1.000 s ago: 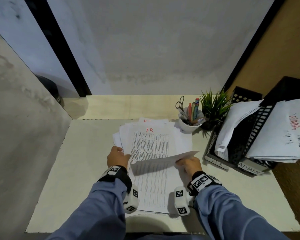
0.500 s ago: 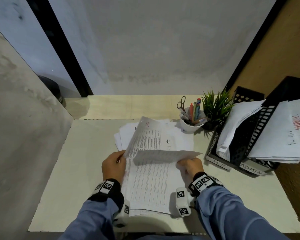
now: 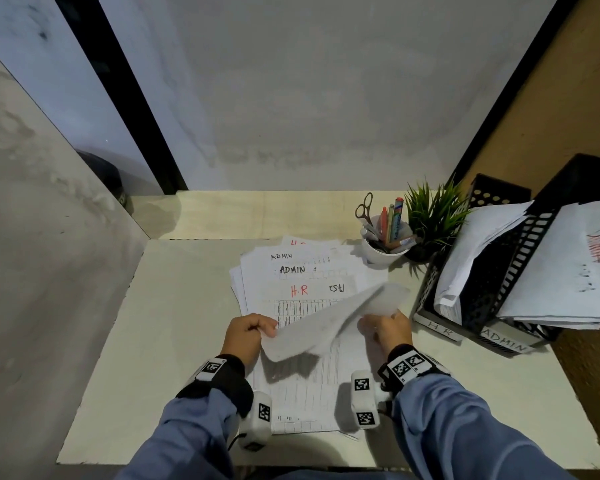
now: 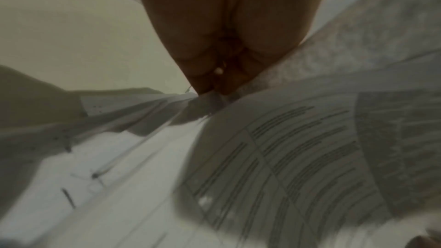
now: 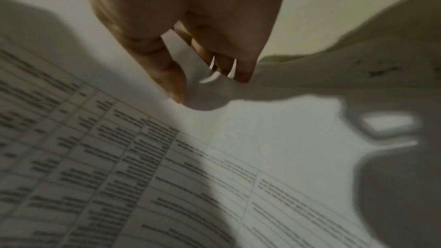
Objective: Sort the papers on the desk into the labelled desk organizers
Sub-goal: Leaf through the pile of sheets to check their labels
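A loose stack of printed papers (image 3: 302,271) lies mid-desk, its exposed sheets marked ADMIN and H.R. Above its near half a blurred sheet (image 3: 329,323) bows between my hands. My left hand (image 3: 248,332) pinches its left corner; the left wrist view shows my left hand (image 4: 214,74) with fingers curled on the paper's edge. My right hand (image 3: 383,329) holds the right edge, and in the right wrist view my right hand (image 5: 190,74) has paper pinched between thumb and fingers. The black mesh organizer (image 3: 482,282) at the right has slots labelled H R (image 3: 439,329) and ADMIN (image 3: 503,341), each holding papers.
A white cup (image 3: 381,251) with scissors and pens and a small green plant (image 3: 433,216) stand behind the stack, beside the organizer. A wall panel borders the pale desk (image 3: 174,323) on the left. Bare desk surface lies left of the stack.
My left hand took the top sheet's left edge, raised it and swung it rightward toward my right hand. The H.R and ADMIN sheets beneath now show.
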The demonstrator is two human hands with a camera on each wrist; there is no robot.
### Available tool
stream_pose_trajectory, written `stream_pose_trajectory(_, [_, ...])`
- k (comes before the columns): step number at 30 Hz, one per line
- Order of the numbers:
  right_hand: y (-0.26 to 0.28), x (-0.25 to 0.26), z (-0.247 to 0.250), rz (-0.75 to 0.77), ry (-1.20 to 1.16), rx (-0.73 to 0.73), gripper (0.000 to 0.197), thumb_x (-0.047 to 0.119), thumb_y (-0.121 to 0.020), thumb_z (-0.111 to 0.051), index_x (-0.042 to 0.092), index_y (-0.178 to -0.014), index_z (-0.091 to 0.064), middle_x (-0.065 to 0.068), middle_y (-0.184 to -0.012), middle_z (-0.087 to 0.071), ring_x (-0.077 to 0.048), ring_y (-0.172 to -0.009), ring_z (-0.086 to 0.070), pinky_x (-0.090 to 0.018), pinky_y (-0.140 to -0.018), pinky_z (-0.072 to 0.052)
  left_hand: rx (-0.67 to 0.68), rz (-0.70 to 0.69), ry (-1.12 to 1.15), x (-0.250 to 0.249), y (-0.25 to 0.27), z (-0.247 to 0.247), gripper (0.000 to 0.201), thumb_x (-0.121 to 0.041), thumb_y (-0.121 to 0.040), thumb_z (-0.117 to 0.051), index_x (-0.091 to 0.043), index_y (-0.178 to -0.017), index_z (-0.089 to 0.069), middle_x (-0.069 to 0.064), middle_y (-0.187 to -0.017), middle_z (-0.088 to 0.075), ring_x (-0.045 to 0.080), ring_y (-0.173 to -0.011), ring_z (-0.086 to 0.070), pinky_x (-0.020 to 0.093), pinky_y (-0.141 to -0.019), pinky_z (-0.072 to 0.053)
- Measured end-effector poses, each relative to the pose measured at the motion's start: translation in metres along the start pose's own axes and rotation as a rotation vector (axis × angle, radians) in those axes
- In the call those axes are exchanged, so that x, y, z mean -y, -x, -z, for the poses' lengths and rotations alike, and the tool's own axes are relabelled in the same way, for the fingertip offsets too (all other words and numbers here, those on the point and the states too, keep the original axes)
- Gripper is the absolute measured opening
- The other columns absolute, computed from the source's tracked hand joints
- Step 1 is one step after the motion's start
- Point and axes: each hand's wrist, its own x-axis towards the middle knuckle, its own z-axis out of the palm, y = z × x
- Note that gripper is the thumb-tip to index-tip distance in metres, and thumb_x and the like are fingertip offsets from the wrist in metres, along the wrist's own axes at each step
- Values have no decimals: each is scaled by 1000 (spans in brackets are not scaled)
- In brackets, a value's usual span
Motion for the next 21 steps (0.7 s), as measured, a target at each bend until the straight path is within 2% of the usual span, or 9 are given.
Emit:
stream_pose_trajectory(3, [0, -8, 0, -33, -118, 41, 37, -26, -67, -49, 11, -70, -48, -6, -61, -52, -22, -59, -49, -33, -62, -44, 96, 61, -49, 2, 1, -1, 54, 25, -77, -33, -15, -77, -69, 10, -91, -67, 26, -90, -60, 31, -83, -48])
stream_pose_trajectory(6, [-1, -7, -3, -39, -91, 108, 25, -9, -68, -66, -6, -91, -58, -22, -90, -69, -39, -83, -67, -53, -86, -52, 242, 125, -18, -11, 8, -4, 62, 27, -75, -30, -14, -105, -64, 9, -89, -64, 19, -74, -60, 22, -54, -47])
stream_pose_trajectory(11, [7, 14, -8, 47, -50, 242, 33, -13, -75, -60, -4, -107, -61, -20, -102, -70, -39, -96, -66, -51, -90, -51, 315, 46, -94, -38, 9, -11, 55, 28, -70, -32, -6, -97, -66, -2, -77, -68, 3, -60, -62, 17, -52, -45])
stream_pose_trajectory(14, [2, 20, -5, 95, 22, 171, 33, -25, -69, -50, -5, -94, -60, -17, -91, -64, -32, -86, -60, -35, -83, -49, 145, 5, -166, -43, 0, -15, 52, 28, -68, -26, -4, -74, -67, 5, -63, -61, 12, -57, -53, 12, -57, -50])
stream_pose_trajectory(15, [-2, 19, -2, 90, 70, 134, 29, -24, -69, -51, -2, -85, -60, -15, -87, -62, -29, -82, -58, -30, -76, -48, 58, 8, -165, -40, -6, -15, 49, 28, -69, -27, -5, -68, -63, 5, -61, -56, 15, -57, -49, 28, -81, -34])
stream_pose_trajectory(16, [-3, 19, 0, 69, 107, 118, 25, -22, -71, -52, 1, -78, -61, -14, -85, -62, -27, -78, -57, -28, -70, -47, -24, 26, -180, -35, -13, -14, 46, 27, -72, -31, -5, -62, -61, 4, -59, -54, 15, -58, -48, 13, -49, -30])
stream_pose_trajectory(17, [-4, 18, 4, 43, 134, 126, 24, -18, -75, -53, 4, -72, -62, -15, -84, -64, -25, -76, -58, -28, -67, -48, -92, 61, -200, -28, -20, -11, 44, 24, -75, -36, -8, -58, -61, 2, -59, -57, 16, -61, -52, 15, -63, -49])
stream_pose_trajectory(20, [-10, 4, 18, 2, 35, 200, 43, -8, -82, -49, 11, -46, -59, -14, -73, -68, -29, -75, -59, -38, -71, -51, -150, 179, -407, -10, -34, -7, 30, 8, -83, -47, -16, -69, -57, 10, -75, -54, 25, -73, -46, 23, -73, -36])
stream_pose_trajectory(21, [-11, -2, 23, -15, -14, 211, 44, -7, -81, -47, 9, -41, -57, -14, -71, -68, -31, -75, -59, -41, -73, -51, -164, 202, -500, -7, -35, -8, 17, 4, -84, -48, -9, -73, -46, 13, -84, -53, 29, -78, -46, 25, -74, -36])
